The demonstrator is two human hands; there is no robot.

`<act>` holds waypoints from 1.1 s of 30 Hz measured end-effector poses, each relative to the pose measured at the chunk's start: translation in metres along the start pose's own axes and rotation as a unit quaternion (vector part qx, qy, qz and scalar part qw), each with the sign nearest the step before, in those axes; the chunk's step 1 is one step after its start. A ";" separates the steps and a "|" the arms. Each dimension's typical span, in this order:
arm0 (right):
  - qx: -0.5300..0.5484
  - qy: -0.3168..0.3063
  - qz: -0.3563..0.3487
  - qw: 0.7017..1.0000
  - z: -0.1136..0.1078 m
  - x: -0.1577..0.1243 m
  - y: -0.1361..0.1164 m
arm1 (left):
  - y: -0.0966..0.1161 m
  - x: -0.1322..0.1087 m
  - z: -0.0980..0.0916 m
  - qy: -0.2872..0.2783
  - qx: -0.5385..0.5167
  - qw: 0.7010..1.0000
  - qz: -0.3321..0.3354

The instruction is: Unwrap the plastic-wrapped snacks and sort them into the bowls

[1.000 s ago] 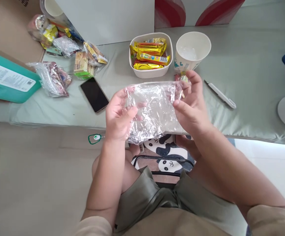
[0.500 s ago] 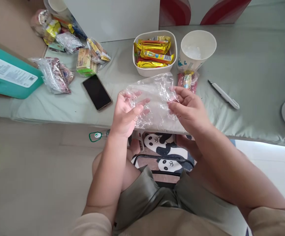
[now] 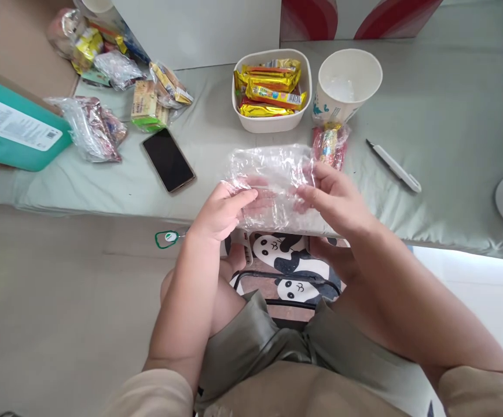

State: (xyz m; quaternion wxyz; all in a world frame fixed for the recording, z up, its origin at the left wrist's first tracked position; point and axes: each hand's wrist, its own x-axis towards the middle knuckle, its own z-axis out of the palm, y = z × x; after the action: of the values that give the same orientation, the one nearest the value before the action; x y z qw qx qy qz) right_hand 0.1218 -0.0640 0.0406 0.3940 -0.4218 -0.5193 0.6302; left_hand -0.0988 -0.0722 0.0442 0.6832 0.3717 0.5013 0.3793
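Observation:
A crumpled clear plastic bag is stretched between both my hands just above the near edge of the pale green padded surface. My left hand pinches its left side, thumb over fingers. My right hand grips its right side. The bag looks empty. Just beyond my right hand lies a small red and yellow wrapped snack packet.
A white bowl of yellow snack bars and a white paper cup stand behind the bag. A black phone, loose snack bags, a teal box lie left; a white pen-like tool lies right.
The bag was held up flat and wide a second ago. It has since been lowered toward the surface and gathered smaller, and my hands have come closer together.

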 end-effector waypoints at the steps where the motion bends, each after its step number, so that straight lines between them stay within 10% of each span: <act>1: -0.018 -0.022 0.008 1.000 -0.001 -0.001 -0.001 | 0.001 0.000 -0.002 0.006 0.019 1.000 0.005; 8: 0.063 -0.003 0.073 0.995 -0.004 0.000 0.009 | 0.006 -0.008 -0.012 0.024 0.051 0.998 0.026; 13: 0.063 -0.150 0.097 0.982 -0.002 -0.006 0.002 | 0.011 -0.013 -0.010 -0.044 0.051 0.997 -0.021; 22: -0.006 0.059 -0.010 0.998 0.000 0.000 0.009 | 0.006 -0.007 -0.009 0.004 0.020 1.000 -0.003; 33: -0.110 -0.003 -0.141 0.984 -0.013 -0.009 0.009 | 0.001 0.006 -0.008 -0.011 -0.007 0.999 0.035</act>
State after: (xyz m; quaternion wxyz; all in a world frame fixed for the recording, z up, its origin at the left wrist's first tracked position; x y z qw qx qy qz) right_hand 0.1361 -0.0695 0.0313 0.4286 -0.3834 -0.6406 0.5090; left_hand -0.1056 -0.0650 0.0411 0.6774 0.3886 0.4774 0.4027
